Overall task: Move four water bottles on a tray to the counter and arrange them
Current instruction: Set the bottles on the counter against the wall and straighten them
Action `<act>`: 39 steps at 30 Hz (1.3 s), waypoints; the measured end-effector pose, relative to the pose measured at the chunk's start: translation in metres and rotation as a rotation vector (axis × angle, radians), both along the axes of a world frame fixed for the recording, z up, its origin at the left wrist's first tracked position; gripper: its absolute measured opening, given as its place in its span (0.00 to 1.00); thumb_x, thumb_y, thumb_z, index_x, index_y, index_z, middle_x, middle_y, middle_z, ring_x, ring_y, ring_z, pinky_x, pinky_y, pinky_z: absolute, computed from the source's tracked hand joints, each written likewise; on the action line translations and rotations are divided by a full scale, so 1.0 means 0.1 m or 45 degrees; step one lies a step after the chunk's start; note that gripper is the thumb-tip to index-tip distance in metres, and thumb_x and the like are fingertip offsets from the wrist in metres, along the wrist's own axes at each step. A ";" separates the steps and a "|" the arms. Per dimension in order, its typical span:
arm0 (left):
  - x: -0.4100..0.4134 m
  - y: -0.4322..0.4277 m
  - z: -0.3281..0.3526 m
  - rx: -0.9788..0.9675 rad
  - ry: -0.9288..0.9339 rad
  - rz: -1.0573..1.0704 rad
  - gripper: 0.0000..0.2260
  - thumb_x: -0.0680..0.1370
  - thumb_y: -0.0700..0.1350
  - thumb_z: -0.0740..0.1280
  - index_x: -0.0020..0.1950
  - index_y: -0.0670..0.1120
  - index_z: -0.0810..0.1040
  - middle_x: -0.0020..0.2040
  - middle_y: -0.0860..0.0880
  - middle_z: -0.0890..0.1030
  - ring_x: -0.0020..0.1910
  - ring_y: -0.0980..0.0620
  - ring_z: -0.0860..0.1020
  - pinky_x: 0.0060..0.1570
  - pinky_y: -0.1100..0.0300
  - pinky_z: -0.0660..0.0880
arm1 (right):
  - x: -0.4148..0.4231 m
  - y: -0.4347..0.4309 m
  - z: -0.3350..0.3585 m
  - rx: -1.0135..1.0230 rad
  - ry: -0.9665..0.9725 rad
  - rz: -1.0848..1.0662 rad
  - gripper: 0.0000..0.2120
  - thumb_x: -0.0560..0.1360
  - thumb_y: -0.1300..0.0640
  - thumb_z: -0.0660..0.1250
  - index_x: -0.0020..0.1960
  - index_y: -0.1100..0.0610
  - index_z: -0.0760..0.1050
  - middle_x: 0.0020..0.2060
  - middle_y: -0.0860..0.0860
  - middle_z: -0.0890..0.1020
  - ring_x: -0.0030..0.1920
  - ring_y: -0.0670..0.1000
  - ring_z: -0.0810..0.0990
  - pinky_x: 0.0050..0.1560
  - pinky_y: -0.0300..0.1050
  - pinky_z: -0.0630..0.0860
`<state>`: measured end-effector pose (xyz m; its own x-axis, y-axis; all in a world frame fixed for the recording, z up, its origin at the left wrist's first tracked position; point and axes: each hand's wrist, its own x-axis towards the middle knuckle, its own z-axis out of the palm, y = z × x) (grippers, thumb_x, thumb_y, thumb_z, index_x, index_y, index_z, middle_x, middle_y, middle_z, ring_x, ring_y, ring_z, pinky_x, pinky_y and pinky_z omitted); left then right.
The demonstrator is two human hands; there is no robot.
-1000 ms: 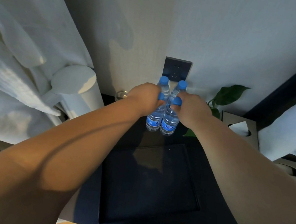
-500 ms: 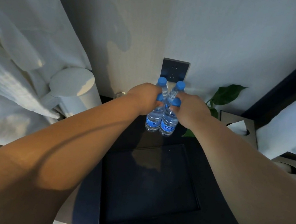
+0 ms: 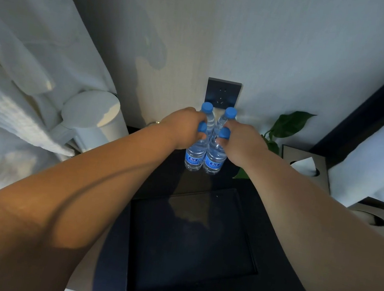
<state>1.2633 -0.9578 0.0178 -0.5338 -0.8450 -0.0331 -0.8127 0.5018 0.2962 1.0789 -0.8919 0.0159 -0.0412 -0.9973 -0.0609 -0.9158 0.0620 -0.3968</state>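
1. Four water bottles (image 3: pixel 206 147) are clustered upright on the dark surface (image 3: pixel 280 233), beyond the tray (image 3: pixel 191 245), below a wall socket (image 3: pixel 223 92).
2. Left hand (image 3: pixel 183 129) grip is clamped on the left bottles' necks.
3. Right hand (image 3: pixel 241 140) grip is clamped on the right bottles' necks.

We see blue labels with white marks on the two front bottles (image 3: pixel 195 157), at twelve o'clock, too blurred to read.

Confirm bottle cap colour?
Blue, all four bottle caps; seen in the head view.
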 end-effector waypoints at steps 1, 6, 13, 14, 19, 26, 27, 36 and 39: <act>-0.02 0.00 0.02 -0.009 -0.012 0.026 0.13 0.78 0.51 0.70 0.61 0.48 0.77 0.51 0.46 0.77 0.47 0.47 0.76 0.46 0.55 0.71 | 0.00 -0.01 0.00 0.000 0.008 -0.004 0.14 0.83 0.51 0.67 0.67 0.53 0.73 0.51 0.53 0.82 0.47 0.54 0.81 0.44 0.50 0.78; -0.12 0.01 0.07 -0.041 -0.050 0.046 0.10 0.78 0.46 0.70 0.58 0.44 0.79 0.50 0.44 0.78 0.48 0.45 0.77 0.46 0.55 0.71 | -0.01 -0.04 -0.03 0.003 0.021 0.001 0.11 0.83 0.52 0.64 0.64 0.54 0.72 0.48 0.54 0.82 0.44 0.54 0.80 0.40 0.47 0.72; -0.10 0.02 0.04 -0.073 0.022 0.048 0.13 0.78 0.45 0.71 0.62 0.44 0.79 0.54 0.43 0.78 0.51 0.45 0.76 0.46 0.57 0.67 | -0.03 -0.08 -0.06 -0.010 -0.136 -0.072 0.12 0.81 0.53 0.68 0.63 0.55 0.76 0.50 0.54 0.82 0.48 0.55 0.82 0.44 0.47 0.75; -0.09 0.02 0.03 -0.075 0.036 0.060 0.13 0.78 0.45 0.71 0.62 0.44 0.79 0.54 0.44 0.78 0.51 0.45 0.77 0.46 0.57 0.67 | -0.03 -0.08 -0.07 -0.010 -0.155 -0.079 0.14 0.81 0.53 0.68 0.65 0.55 0.76 0.52 0.54 0.83 0.49 0.55 0.82 0.46 0.48 0.76; -0.08 0.05 -0.03 -0.085 0.073 0.105 0.09 0.79 0.44 0.70 0.58 0.44 0.79 0.52 0.44 0.77 0.48 0.46 0.77 0.44 0.58 0.67 | -0.03 -0.06 -0.12 -0.004 -0.215 -0.083 0.17 0.83 0.50 0.66 0.70 0.53 0.73 0.55 0.55 0.83 0.50 0.55 0.82 0.49 0.51 0.79; -0.15 0.03 -0.02 -0.074 0.090 0.120 0.11 0.79 0.43 0.69 0.62 0.44 0.78 0.56 0.44 0.77 0.49 0.47 0.76 0.46 0.59 0.67 | -0.04 -0.10 -0.12 -0.054 -0.151 -0.081 0.10 0.84 0.54 0.65 0.62 0.57 0.75 0.50 0.55 0.82 0.48 0.55 0.82 0.48 0.51 0.79; -0.15 0.03 -0.02 -0.068 0.093 0.126 0.12 0.79 0.42 0.69 0.62 0.44 0.78 0.56 0.44 0.78 0.48 0.48 0.75 0.46 0.59 0.67 | -0.04 -0.10 -0.12 -0.056 -0.144 -0.071 0.09 0.84 0.55 0.65 0.61 0.58 0.75 0.50 0.55 0.82 0.48 0.56 0.82 0.47 0.51 0.78; -0.13 0.03 -0.02 -0.075 0.109 0.128 0.11 0.79 0.42 0.70 0.61 0.44 0.77 0.55 0.44 0.78 0.46 0.51 0.73 0.45 0.59 0.67 | -0.03 -0.09 -0.11 -0.011 -0.142 -0.068 0.13 0.83 0.55 0.65 0.66 0.57 0.73 0.51 0.56 0.82 0.48 0.55 0.81 0.50 0.55 0.81; -0.13 0.02 0.02 -0.039 0.075 0.122 0.13 0.79 0.44 0.70 0.62 0.44 0.76 0.56 0.43 0.77 0.50 0.45 0.77 0.46 0.57 0.68 | -0.03 -0.11 -0.10 0.017 -0.154 -0.070 0.13 0.83 0.53 0.66 0.65 0.56 0.74 0.51 0.54 0.82 0.47 0.54 0.81 0.47 0.52 0.81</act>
<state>1.2502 -0.9555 0.0195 -0.4506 -0.8924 0.0225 -0.8389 0.4320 0.3311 1.0763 -0.9028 0.0063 -0.0873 -0.9928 -0.0822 -0.8563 0.1170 -0.5031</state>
